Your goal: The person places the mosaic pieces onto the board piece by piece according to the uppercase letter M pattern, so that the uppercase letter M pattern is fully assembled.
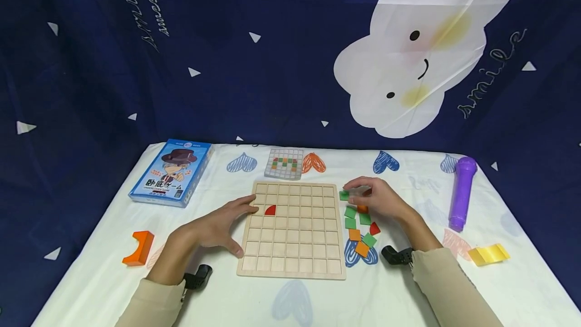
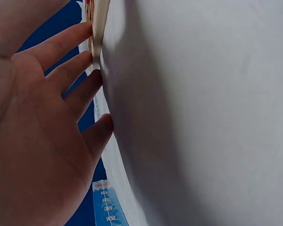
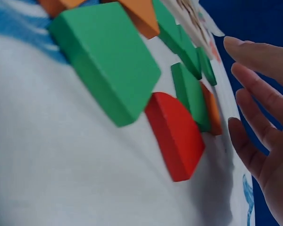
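Observation:
A wooden grid board [image 1: 292,236] lies in the middle of the table, with a red quarter-circle piece [image 1: 270,210] in one of its upper-left cells. My left hand [image 1: 218,223] rests at the board's left edge, fingers spread and fingertips touching the rim; the left wrist view shows the same hand [image 2: 42,117] with nothing in its grasp. Right of the board, my right hand [image 1: 379,197] hovers over loose pieces, nearest a green square [image 1: 344,195] at the top. In the right wrist view, its fingers [image 3: 252,94] are loosely bent and hold nothing. Below it lies another red quarter-circle [image 3: 177,136].
Several green and orange squares [image 1: 362,249] lie right of the board. Behind it stands a small pattern card [image 1: 284,164]. A blue game box [image 1: 171,173] and an orange arch block [image 1: 138,249] are on the left; a purple microphone [image 1: 462,193] and a yellow block [image 1: 488,255] on the right.

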The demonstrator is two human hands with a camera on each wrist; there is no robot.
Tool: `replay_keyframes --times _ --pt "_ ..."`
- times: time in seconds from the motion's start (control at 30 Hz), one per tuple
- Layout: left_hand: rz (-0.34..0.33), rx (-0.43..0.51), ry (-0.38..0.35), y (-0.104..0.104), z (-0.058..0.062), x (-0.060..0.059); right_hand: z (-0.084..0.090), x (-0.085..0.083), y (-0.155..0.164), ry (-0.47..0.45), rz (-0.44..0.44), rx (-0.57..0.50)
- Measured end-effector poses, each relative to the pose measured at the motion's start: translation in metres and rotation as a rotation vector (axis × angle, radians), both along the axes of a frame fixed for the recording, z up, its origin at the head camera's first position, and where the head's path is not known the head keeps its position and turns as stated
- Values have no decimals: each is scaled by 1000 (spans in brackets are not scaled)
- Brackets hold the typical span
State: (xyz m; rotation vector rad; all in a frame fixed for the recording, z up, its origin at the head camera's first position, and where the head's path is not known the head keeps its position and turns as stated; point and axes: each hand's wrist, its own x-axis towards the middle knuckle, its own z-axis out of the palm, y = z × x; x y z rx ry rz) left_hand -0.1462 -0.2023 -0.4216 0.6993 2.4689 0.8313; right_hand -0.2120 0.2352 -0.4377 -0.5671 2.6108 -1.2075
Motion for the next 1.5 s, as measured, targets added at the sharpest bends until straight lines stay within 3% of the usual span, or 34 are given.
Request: replay_keyframes --times 0.57,0.8,1.1,1.5 --pt "4 2 -5 1 0 0 -9 -3 -7 -26 21 46" --pt "-2 -3 1 0 0 -1 -9 -3 -8 2 22 104" --pt "0 2 -1 0 0 0 -9 -3 -9 6 18 101" --pt "-2 13 -3 0 1 0 0 -9 -8 -6 9 105"
